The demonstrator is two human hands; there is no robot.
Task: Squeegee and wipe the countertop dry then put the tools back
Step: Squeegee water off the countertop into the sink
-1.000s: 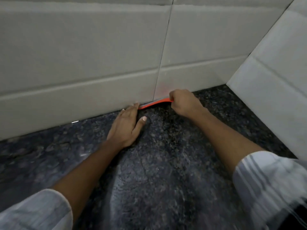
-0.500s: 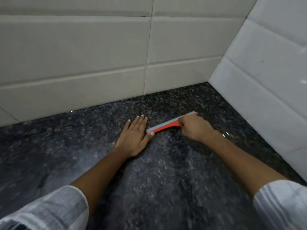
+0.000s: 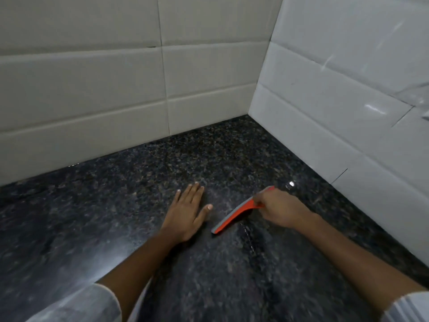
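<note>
Squeegeeing step in hand: my right hand (image 3: 277,209) has its grip clamped on the orange plastic squeegee with grey rubber blade (image 3: 234,216), blade angled down on the dark speckled granite counter (image 3: 116,224), right of centre, well clear of the white tiled wall (image 3: 336,108). My left hand (image 3: 188,212) lies flat, fingers apart, holding nothing, just left of the blade tip. A thin water streak sits near the blade. Next, I judge: draw the blade toward the near edge with even pressure; wiping not begun.
</note>
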